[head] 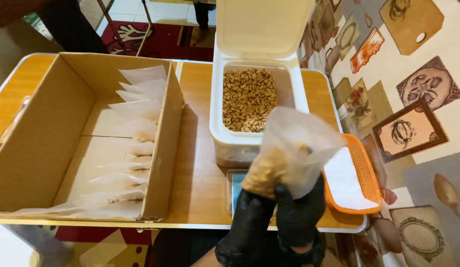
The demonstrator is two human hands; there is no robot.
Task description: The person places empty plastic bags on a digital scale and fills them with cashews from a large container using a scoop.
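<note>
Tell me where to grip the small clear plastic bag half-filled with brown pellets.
Take the small clear plastic bag at its loose empty top, coming from above on the white bin side. The pellets sit packed in the lower end, which the black-gloved hands already clasp from below, so only the upper film is free; it looks slack and open, so pinching it flat probably works best.

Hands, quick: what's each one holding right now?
Left hand: closed on the clear bag of brown pellets.
Right hand: closed on the same bag.
</note>
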